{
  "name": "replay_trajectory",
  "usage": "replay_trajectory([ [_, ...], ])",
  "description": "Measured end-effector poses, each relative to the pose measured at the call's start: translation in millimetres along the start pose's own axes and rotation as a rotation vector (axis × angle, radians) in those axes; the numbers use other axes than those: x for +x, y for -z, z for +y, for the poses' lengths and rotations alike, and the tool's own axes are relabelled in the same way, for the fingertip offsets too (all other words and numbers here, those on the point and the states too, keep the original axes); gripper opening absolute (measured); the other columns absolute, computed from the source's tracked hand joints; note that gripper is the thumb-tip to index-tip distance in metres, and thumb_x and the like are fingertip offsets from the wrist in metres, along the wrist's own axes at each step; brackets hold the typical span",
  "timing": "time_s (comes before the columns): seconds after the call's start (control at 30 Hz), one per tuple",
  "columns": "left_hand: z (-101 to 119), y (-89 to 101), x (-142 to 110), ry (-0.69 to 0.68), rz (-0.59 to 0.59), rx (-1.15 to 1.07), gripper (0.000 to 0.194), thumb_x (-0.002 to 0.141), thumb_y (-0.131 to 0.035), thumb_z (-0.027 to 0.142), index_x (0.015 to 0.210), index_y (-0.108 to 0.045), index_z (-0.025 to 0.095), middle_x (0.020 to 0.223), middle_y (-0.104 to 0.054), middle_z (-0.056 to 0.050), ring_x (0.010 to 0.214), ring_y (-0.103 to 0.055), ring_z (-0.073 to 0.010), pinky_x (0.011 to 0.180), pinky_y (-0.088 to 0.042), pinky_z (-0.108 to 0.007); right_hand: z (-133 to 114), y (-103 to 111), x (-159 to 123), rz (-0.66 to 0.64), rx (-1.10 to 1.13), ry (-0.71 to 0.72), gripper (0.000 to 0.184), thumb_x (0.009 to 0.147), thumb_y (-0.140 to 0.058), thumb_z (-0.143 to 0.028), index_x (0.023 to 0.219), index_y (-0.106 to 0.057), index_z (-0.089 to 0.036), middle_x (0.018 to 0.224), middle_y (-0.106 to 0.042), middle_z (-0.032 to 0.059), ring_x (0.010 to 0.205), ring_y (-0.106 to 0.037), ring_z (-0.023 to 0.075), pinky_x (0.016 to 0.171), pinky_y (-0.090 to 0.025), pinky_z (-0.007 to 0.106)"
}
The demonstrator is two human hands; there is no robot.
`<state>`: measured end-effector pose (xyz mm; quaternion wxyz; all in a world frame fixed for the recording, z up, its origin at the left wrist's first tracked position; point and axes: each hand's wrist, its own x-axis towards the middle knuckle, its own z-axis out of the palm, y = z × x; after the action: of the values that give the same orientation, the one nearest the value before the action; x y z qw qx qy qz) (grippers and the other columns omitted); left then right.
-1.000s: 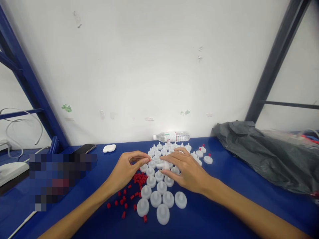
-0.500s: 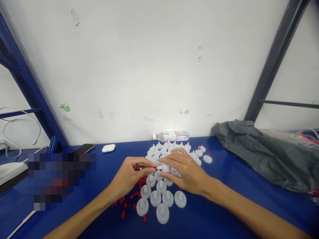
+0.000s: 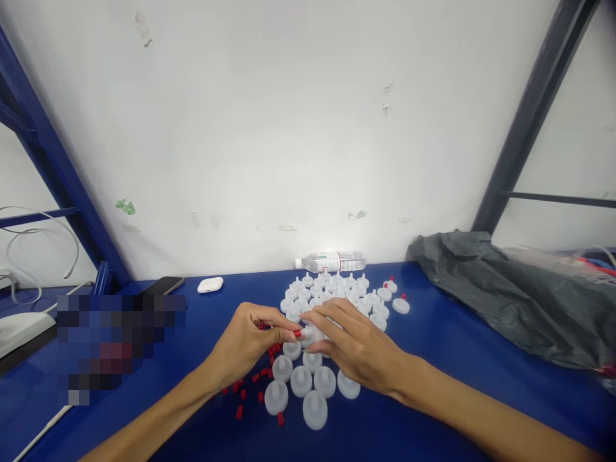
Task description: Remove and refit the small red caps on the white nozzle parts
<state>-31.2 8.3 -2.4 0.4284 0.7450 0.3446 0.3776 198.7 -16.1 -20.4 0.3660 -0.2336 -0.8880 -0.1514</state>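
From my remote seat I see the blue table (image 3: 443, 410), the white lids (image 3: 301, 382) standing on it, and above them my right hand (image 3: 359, 343) gripping a sideways-turned lid (image 3: 315, 335) while my left hand (image 3: 253, 344) pinches a red cap (image 3: 298, 333) at its spout (image 3: 307, 332).

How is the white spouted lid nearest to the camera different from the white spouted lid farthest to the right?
The nearest lid has a bare spout, while the rightmost lid has a red cap on its spout. The nearest lid looks larger in the picture; the rightmost lid looks smaller, being farther away. Both are round, whitish and rest spout up on the blue table.
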Motion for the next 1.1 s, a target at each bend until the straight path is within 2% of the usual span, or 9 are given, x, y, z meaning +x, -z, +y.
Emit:
replay_trajectory([
  [0.13,2,0.0,0,-0.006,-0.018,-0.040,0.015,0.078,-0.080,0.034,0.080,-0.081,0.020,0.073,-0.077,-0.003,0.066,-0.066,-0.0137,0.060,-0.049,-0.021,-2,2,1,0.014,-0.035,0.012,0.035,0.099,-0.054,-0.024,0.131,-0.051,-0.009,0.108,-0.065,0.0146,0.101,-0.059,0.0244,0.090,-0.053,0.041],
  [0.27,5,2.9,4,-0.007,-0.011,0.025,0.018,0.079,-0.079,0.038,0.084,-0.081,0.020,0.081,-0.078,-0.004,0.074,-0.069,-0.0170,0.067,-0.052,-0.024,0,6,9,0.018,-0.082,0.018,0.031,0.099,-0.053,-0.026,0.126,-0.055,-0.010,0.107,-0.065,0.0134,0.101,-0.059,0.0244,0.092,-0.052,0.041],
  [0.43,-8,18.8,14,-0.089,0.079,0.412,0.023,0.091,-0.062,0.041,0.094,-0.077,0.024,0.095,-0.076,-0.002,0.086,-0.067,-0.0190,0.078,-0.051,-0.030,27,15,11,-0.003,-0.222,-0.088,0.019,0.098,-0.053,-0.024,0.114,-0.063,-0.021,0.105,-0.068,0.0085,0.098,-0.062,0.0228,0.098,-0.043,0.049],
  [0.5,-20,33.2,19,-0.156,0.104,0.672,0.024,0.094,-0.056,0.038,0.098,-0.075,0.023,0.100,-0.075,-0.003,0.095,-0.065,-0.0218,0.088,-0.048,-0.035,47,22,7,0.004,-0.271,-0.187,0.018,0.098,-0.053,-0.024,0.112,-0.064,-0.022,0.108,-0.069,0.0084,0.101,-0.063,0.0230,0.102,-0.040,0.049],
  [0.6,-38,57.7,24,-0.041,0.100,0.956,0.029,0.096,-0.047,0.036,0.102,-0.072,0.022,0.107,-0.072,-0.005,0.103,-0.061,-0.0254,0.092,-0.045,-0.040,79,39,-3,-0.037,-0.322,-0.360,0.015,0.099,-0.052,-0.026,0.108,-0.063,-0.021,0.105,-0.072,0.0060,0.096,-0.066,0.0212,0.108,-0.034,0.049],
  [0.67,-45,70.3,26,0.011,0.091,0.990,0.029,0.095,-0.048,0.038,0.096,-0.071,0.021,0.103,-0.072,-0.007,0.099,-0.062,-0.0264,0.089,-0.045,-0.040,98,52,-9,-0.109,-0.388,-0.530,0.016,0.098,-0.053,-0.030,0.104,-0.063,-0.020,0.092,-0.074,0.0043,0.085,-0.068,0.0207,0.109,-0.032,0.048],
  [0.73,-49,77.4,26,0.045,0.069,0.989,0.027,0.093,-0.051,0.040,0.091,-0.070,0.021,0.096,-0.072,-0.006,0.092,-0.063,-0.0256,0.083,-0.046,-0.038,113,63,-15,-0.225,-0.459,-0.715,0.021,0.097,-0.052,-0.035,0.103,-0.065,-0.020,0.089,-0.074,0.0054,0.085,-0.068,0.0225,0.100,-0.040,0.044],
  [0.87,-50,78.1,26,0.099,0.023,0.980,0.024,0.089,-0.056,0.043,0.087,-0.070,0.023,0.084,-0.072,-0.003,0.080,-0.064,-0.0227,0.070,-0.043,-0.032,134,78,-30,-0.383,-0.544,-0.953,0.025,0.093,-0.054,-0.034,0.100,-0.072,-0.018,0.108,-0.070,0.0145,0.104,-0.063,0.0302,0.083,-0.046,0.038],
  [1.1,-47,71.0,25,0.149,-0.020,0.963,0.024,0.088,-0.057,0.043,0.080,-0.070,0.024,0.075,-0.072,0.000,0.067,-0.063,-0.0185,0.059,-0.038,-0.028,148,80,-50,-0.635,-0.512,-1.223,0.015,0.078,-0.065,-0.023,0.087,-0.076,-0.017,0.083,-0.072,0.0140,0.079,-0.068,0.0280,0.066,-0.043,0.033],
])
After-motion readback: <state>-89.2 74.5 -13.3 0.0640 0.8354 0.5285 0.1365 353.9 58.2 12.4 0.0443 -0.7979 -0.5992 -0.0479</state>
